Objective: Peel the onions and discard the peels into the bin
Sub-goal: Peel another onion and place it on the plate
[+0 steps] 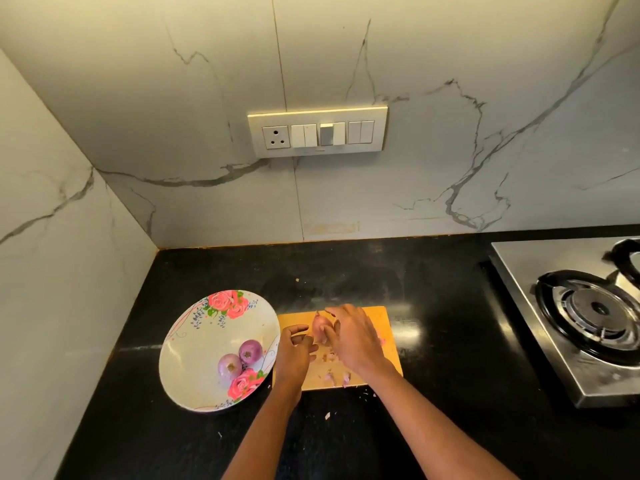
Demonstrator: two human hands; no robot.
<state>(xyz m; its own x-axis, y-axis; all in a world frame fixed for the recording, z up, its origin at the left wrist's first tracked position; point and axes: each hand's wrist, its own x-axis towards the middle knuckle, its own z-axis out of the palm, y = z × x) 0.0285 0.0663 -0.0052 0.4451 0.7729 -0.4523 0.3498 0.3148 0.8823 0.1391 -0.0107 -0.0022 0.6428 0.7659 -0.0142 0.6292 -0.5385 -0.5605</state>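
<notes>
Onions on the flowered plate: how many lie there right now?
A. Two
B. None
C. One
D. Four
A: two purple onions lie side by side on the flowered plate; a third onion is over the cutting board.

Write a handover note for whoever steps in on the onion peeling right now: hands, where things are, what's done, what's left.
Right hand: its fingers hold the onion standing on the wooden cutting board.
Left hand: beside the onion, fingers loosely curled, holding nothing as far as the view shows.
Plate, left of the board: two peeled onions lie in it.
Peel scraps lie on the board's near part, with a few bits on the black counter in front of it.
Done: two onions peeled.
Left: finish this onion, gather all the scraps and bin them. No bin is in view.
</notes>
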